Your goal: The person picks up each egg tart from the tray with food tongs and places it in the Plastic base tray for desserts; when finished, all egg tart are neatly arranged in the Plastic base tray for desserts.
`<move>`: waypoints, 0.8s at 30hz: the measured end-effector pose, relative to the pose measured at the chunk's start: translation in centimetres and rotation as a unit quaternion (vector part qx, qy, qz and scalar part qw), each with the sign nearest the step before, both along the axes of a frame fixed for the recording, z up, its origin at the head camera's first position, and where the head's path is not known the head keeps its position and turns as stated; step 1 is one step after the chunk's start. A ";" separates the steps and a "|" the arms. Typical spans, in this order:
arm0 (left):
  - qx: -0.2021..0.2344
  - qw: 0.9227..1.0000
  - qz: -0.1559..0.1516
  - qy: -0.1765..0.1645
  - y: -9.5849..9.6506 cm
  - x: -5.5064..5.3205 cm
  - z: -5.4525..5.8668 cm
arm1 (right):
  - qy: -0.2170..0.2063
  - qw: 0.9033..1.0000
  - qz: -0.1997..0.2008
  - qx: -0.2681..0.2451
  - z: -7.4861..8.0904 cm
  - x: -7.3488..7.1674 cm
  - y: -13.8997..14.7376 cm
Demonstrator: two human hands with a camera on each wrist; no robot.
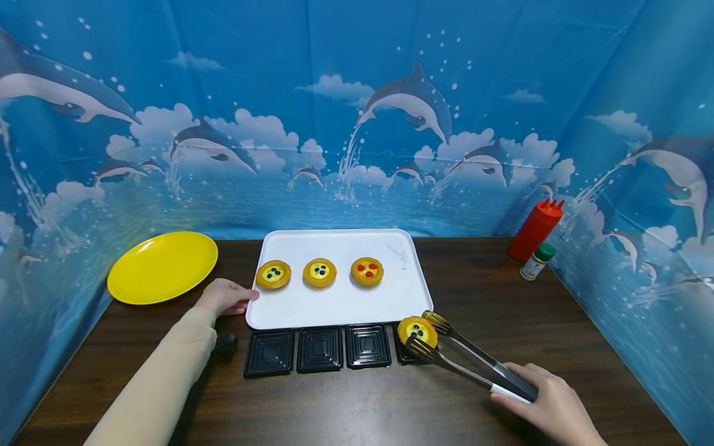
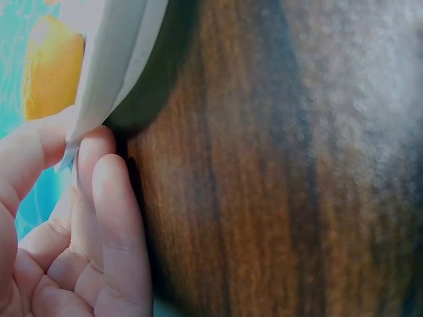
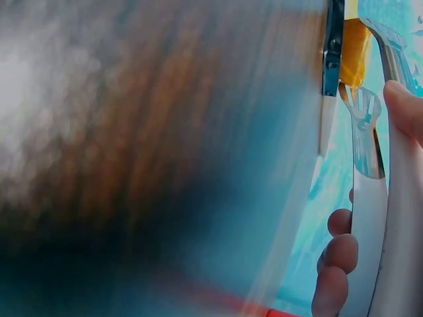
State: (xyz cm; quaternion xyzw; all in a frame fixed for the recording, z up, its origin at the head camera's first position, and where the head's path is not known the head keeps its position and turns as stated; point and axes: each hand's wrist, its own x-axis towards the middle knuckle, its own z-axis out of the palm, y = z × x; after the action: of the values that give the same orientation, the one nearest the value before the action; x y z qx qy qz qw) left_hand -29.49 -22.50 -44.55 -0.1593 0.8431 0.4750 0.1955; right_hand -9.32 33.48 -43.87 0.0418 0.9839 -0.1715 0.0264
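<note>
My left hand (image 1: 224, 296) pinches the left edge of a white tray (image 1: 334, 308), thumb above and fingers beneath in the left wrist view. On the tray sit two tarts with dark blue dots, one at the left (image 1: 273, 274) and one mid-tray (image 1: 320, 272), plus a tart with red pieces (image 1: 367, 272). Metal tongs with white grips (image 1: 465, 371) are held in my right hand (image 1: 549, 396). Between the slotted tong heads is another blue-dotted tart (image 1: 417, 329), overlapping the rightmost black square dish (image 1: 401, 355) and close to the tray's front right corner.
Several black square dishes (image 1: 320, 350) line up along the tray's front edge. A yellow plate (image 1: 162, 266) lies at the left. At the back right stand a red squeeze bottle (image 1: 535, 230) and a green-capped jar (image 1: 535, 263). A dolphin-print curtain (image 1: 334, 74) borders the table.
</note>
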 end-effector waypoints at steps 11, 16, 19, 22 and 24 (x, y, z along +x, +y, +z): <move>-0.004 1.000 0.003 -0.008 -0.1 -0.2 -0.1 | -0.029 0.999 0.001 -0.016 0.3 -0.2 -0.1; -0.003 1.000 0.002 -0.003 -0.1 -0.1 -0.1 | -0.048 0.998 0.006 -0.028 0.2 -0.4 -0.1; -0.003 1.000 0.001 -0.001 -0.1 0.0 -0.1 | -0.051 0.998 0.013 -0.027 0.0 -0.5 0.0; -0.004 1.000 0.000 -0.002 -0.1 0.0 -0.1 | -0.051 0.998 0.021 -0.022 -0.1 -0.5 0.0; -0.004 1.000 0.000 -0.001 -0.1 0.0 -0.1 | -0.052 0.998 0.027 -0.018 -0.2 -0.5 0.1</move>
State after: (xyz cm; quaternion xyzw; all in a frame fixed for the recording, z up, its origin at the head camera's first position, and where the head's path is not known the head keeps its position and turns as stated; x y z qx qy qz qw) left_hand -29.45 -22.58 -44.61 -0.1608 0.8446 0.4717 0.1958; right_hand -9.85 33.54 -44.04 0.0236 0.9787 -0.1862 0.0834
